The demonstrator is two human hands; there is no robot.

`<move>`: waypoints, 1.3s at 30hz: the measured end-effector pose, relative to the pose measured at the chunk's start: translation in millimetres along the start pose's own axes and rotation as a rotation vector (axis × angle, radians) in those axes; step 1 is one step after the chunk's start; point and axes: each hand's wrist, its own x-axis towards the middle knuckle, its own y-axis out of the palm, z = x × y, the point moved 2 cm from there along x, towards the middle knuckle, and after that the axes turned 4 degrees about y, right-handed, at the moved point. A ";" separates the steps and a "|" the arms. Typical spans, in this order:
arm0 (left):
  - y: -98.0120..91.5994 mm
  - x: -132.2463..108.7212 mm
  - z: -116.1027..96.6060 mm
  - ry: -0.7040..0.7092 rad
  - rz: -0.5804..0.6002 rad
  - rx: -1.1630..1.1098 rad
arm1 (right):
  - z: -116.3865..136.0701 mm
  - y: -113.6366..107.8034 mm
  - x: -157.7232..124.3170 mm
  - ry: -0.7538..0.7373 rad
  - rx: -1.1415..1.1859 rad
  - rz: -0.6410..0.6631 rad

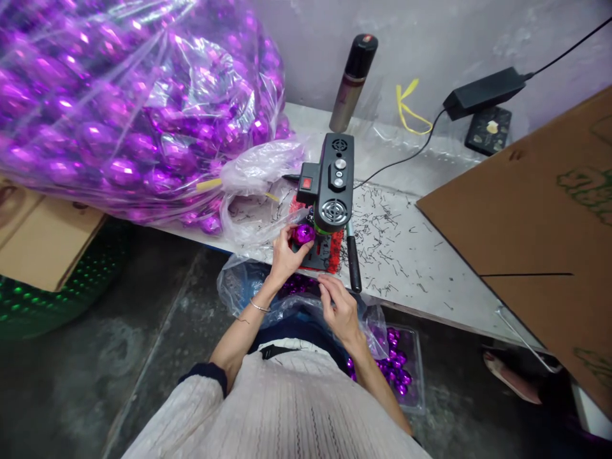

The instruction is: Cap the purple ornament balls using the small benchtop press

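Observation:
My left hand grips a shiny purple bauble and holds it under the head of a small black bench machine with a red switch. My right hand hovers just below the table edge, fingers curled in a pinch, near the machine's black lever handle; what it holds is too small to name. A clear bag of purple baubles lies in my lap under both hands.
A huge clear sack of purple baubles fills the table's left. A spray can, power adapter and cable stand at the back. Cardboard covers the right. Black shavings litter the tabletop. A tray of baubles sits on the floor.

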 end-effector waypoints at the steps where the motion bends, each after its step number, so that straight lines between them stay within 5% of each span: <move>1: -0.1 -0.3 0.7 0.031 0.005 0.069 | -0.8 -0.2 -0.6 0.003 -0.007 0.005; 10: 3.3 -0.1 8.2 0.283 0.153 0.401 | -2.5 -13.1 -0.3 -0.012 -0.078 -0.015; 16: 12.4 1.7 21.8 0.337 0.150 0.372 | 14.7 -46.6 24.4 -0.112 -0.132 -0.292; 20: 10.7 1.3 23.2 0.321 0.188 0.326 | 31.4 -54.3 54.8 -0.306 -0.191 -0.403; 27: 10.6 0.5 25.3 0.233 0.208 0.218 | 47.0 -40.1 89.7 -0.395 -0.173 -0.290; 39: 11.8 -0.9 27.4 0.269 0.201 0.190 | 6.9 0.9 79.9 -0.512 -0.102 -0.516</move>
